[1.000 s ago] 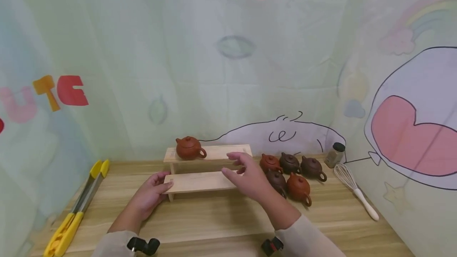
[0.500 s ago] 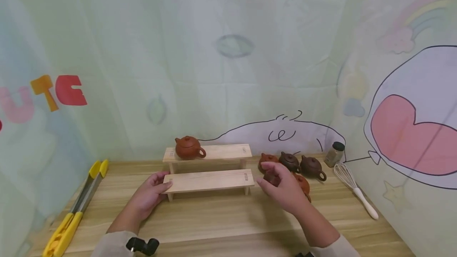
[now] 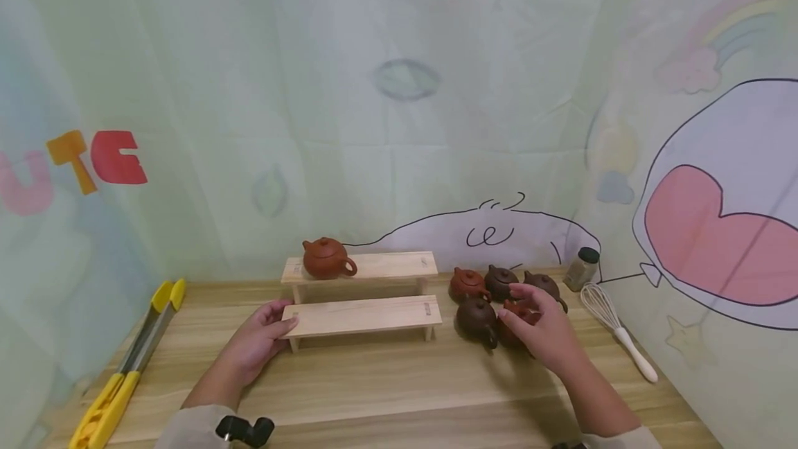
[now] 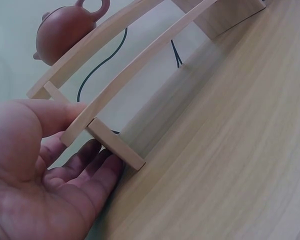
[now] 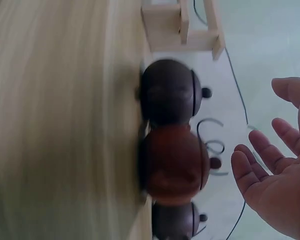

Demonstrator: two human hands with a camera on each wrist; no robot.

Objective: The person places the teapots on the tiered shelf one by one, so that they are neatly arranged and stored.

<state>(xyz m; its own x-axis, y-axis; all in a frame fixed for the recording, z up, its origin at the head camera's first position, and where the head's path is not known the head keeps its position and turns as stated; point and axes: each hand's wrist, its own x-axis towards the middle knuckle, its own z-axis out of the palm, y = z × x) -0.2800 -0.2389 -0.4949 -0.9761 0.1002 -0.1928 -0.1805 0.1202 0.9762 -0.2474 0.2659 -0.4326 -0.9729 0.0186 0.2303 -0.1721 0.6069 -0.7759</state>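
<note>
My left hand (image 3: 254,344) grips the left end of a two-tier wooden display stand (image 3: 364,315). In the left wrist view its thumb lies on the lower board and its other fingers are bent underneath, beside the stand's leg (image 4: 116,143). A reddish-brown clay teapot (image 3: 325,260) sits at the left of the upper board. My right hand (image 3: 551,330), fingers spread, hovers over the front-right reddish teapot (image 5: 175,162) and partly hides it in the head view. The right wrist view shows a gap between its fingers and that lid. A dark brown teapot (image 3: 476,318) stands just left of it.
Behind these stand a reddish teapot (image 3: 467,284), a dark teapot (image 3: 501,283) and another dark teapot (image 3: 539,283). A dark-lidded jar (image 3: 582,270) and a whisk (image 3: 620,335) are at the right. Yellow-handled tongs (image 3: 127,364) lie along the left edge. A printed curtain hangs behind.
My right hand has moved right, from over the stand, past the front dark teapot, to above the front-right reddish teapot. The left hand has kept its hold on the stand.
</note>
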